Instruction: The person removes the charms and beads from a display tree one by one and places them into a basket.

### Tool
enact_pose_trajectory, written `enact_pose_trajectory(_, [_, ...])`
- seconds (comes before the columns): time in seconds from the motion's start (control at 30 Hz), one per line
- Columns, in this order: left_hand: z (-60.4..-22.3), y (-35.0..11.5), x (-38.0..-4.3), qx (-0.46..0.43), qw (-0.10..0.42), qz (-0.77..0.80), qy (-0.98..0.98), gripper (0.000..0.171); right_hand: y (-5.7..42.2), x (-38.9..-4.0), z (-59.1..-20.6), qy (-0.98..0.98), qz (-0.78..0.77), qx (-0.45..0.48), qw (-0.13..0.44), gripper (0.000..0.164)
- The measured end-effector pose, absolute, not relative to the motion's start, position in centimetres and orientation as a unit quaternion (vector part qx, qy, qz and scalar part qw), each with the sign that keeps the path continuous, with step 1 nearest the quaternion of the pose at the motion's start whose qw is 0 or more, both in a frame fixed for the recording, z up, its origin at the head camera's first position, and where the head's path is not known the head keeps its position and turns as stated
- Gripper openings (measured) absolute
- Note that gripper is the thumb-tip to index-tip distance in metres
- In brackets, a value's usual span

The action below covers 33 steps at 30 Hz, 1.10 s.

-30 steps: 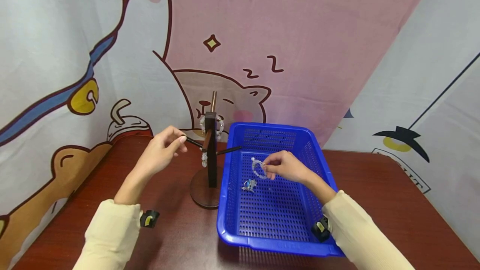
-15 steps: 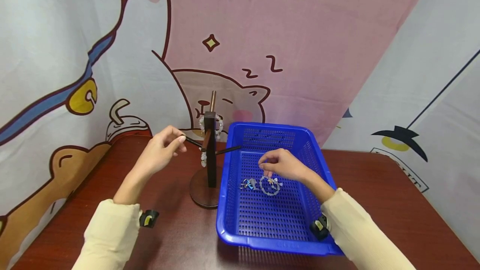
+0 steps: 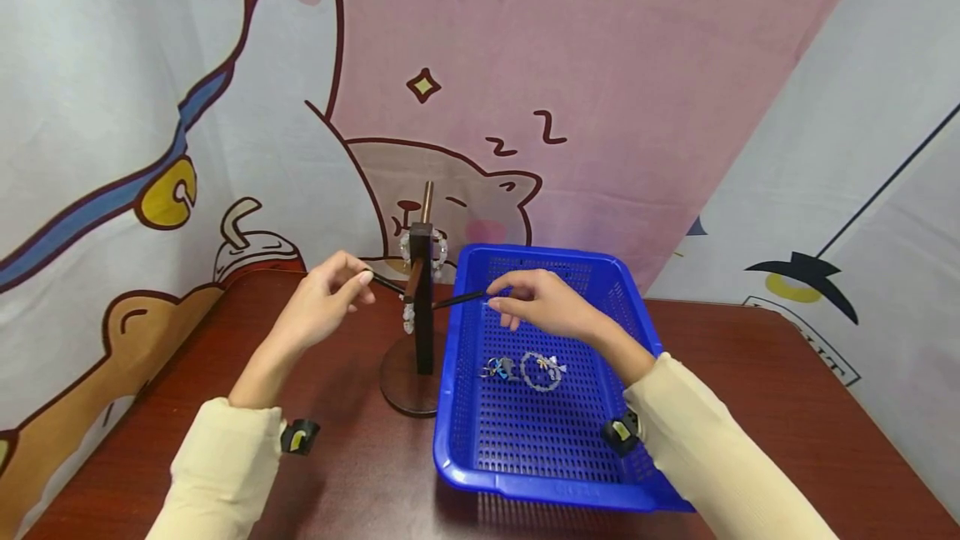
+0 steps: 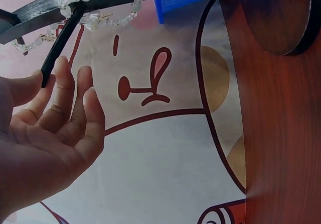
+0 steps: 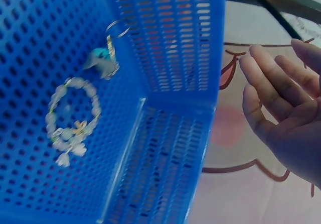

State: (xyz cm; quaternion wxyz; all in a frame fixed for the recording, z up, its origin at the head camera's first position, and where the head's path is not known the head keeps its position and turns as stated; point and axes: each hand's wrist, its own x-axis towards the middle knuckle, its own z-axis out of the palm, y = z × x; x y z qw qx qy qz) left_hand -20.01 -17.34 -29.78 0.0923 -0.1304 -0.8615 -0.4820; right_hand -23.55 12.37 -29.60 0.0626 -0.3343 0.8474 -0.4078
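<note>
A dark wooden jewelry stand (image 3: 424,332) with a round base stands left of the blue basket (image 3: 562,490). My left hand (image 3: 318,298) pinches the tip of the stand's left peg (image 4: 59,45) between thumb and finger. Bead bracelets (image 4: 131,5) hang on the stand. My right hand (image 3: 543,302) is over the basket, fingers loosely bent and holding nothing. Its fingertips are at the end of the right peg (image 3: 457,299); whether they touch it I cannot tell. Below, in the basket, lie a pale bead bracelet (image 5: 74,114) with charms and a keychain (image 5: 103,63) with a blue-grey charm.
The basket's perforated wall (image 5: 168,43) rises close beside the stand. Reddish-brown tabletop (image 3: 345,457) extends on both sides of the basket. Behind hangs a cloth printed with cartoon animals (image 3: 600,107).
My right hand has let go of the bead bracelet, which now lies in the basket beside the keychain. That hand has then moved up and left to the right peg. My left hand stays put.
</note>
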Motion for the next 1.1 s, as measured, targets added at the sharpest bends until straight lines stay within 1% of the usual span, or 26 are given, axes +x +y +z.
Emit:
enact_pose_trajectory(0.27, [-29.8, -17.3, -19.7, -0.132, 0.096, -0.487, -0.858, 0.019, 10.9, -23.4, -29.2, 0.843, -0.398, -0.356, 0.055, 0.019])
enact_pose_trajectory(0.67, [-30.0, -17.1, -19.6, -0.108, 0.105, -0.473, -0.868, 0.017, 10.8, -23.4, -29.4, 0.85, -0.389, -0.353, 0.048, 0.018])
enact_pose_trajectory(0.83, [-30.0, -17.0, -19.3, -0.103, 0.124, -0.46, -0.873, 0.023, 10.7, -23.4, -29.3, 0.851, -0.389, -0.35, 0.046, 0.018])
enact_pose_trajectory(0.93, [-30.0, -16.9, -19.1, -0.096, 0.146, -0.457, -0.872, 0.028, 10.7, -23.4, -29.3, 0.85, -0.391, -0.348, 0.047, 0.018])
enact_pose_trajectory(1.1, [-29.3, -16.5, -18.3, -0.092, 0.173, -0.461, -0.865, 0.03, 10.7, -23.4, -29.4, 0.849, -0.395, -0.348, 0.05, 0.02])
